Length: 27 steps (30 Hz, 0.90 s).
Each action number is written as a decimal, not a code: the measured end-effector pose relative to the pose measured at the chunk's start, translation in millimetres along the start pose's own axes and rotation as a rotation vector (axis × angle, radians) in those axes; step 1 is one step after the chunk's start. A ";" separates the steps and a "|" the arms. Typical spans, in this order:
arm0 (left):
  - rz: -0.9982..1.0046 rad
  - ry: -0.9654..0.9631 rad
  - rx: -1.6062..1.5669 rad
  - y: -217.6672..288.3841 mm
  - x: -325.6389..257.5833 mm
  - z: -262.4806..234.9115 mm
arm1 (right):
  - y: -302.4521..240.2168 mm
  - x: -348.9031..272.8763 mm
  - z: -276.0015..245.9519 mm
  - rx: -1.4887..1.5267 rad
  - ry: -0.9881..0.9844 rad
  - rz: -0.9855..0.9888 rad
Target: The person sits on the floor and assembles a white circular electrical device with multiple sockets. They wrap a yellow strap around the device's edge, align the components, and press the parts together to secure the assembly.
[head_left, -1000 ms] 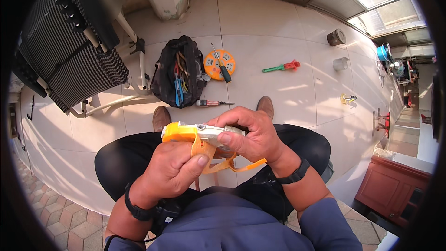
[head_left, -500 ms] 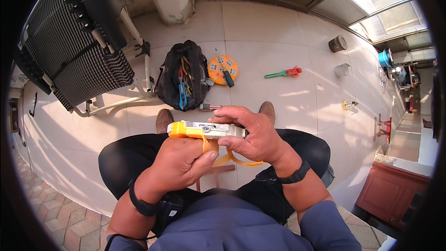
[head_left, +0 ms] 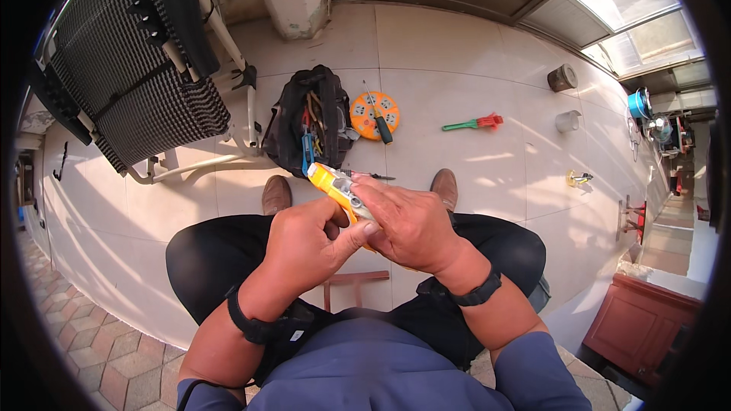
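Note:
Between my two hands is a flat, thick, yellow-and-grey device (head_left: 333,183), with what looks like a flexible yellow cover round its edge. It is held tilted, its far end pointing up and left over the floor. My left hand (head_left: 301,243) is closed on its left side, with the thumb reaching across to the near end. My right hand (head_left: 411,224) wraps the other side, fingers lying over the upper face. Most of the device's face and its near end are hidden by the fingers.
Ahead lie an open black tool bag (head_left: 293,125), an orange round cable reel (head_left: 364,123) with a screwdriver (head_left: 382,125) on it, and a green-and-red tool (head_left: 472,122). A folding chair (head_left: 145,76) stands left. A dark can (head_left: 562,78) and clear cup (head_left: 567,121) stand right.
The device has turned from lying crosswise to pointing up and left. My right hand has shifted further over it, and the loose yellow strip that hung below is now mostly hidden.

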<state>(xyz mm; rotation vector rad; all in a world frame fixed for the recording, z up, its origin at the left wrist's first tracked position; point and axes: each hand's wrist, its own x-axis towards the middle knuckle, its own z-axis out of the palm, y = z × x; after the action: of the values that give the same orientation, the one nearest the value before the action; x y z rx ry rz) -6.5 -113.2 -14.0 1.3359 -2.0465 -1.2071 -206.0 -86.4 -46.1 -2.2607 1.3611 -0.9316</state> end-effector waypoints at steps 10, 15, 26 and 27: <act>0.064 0.011 -0.110 -7.9 2.2 7.7 | 1.4 -1.6 2.7 -0.031 0.058 0.008; 0.134 0.006 -0.109 -8.3 -0.8 3.3 | -1.3 4.2 -7.3 0.106 -0.038 0.037; 0.162 -0.100 -0.143 8.4 -8.9 -14.0 | -5.9 2.7 -23.4 0.284 -0.097 0.076; 0.168 -0.099 -0.150 8.6 -8.8 -14.6 | -6.1 2.5 -23.6 0.297 -0.104 0.093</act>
<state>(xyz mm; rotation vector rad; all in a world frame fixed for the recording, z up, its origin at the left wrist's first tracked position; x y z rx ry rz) 3.4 -110.5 2.0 1.0326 -2.0436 -1.3443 -217.4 -84.6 -24.5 -1.9780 1.1857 -0.9054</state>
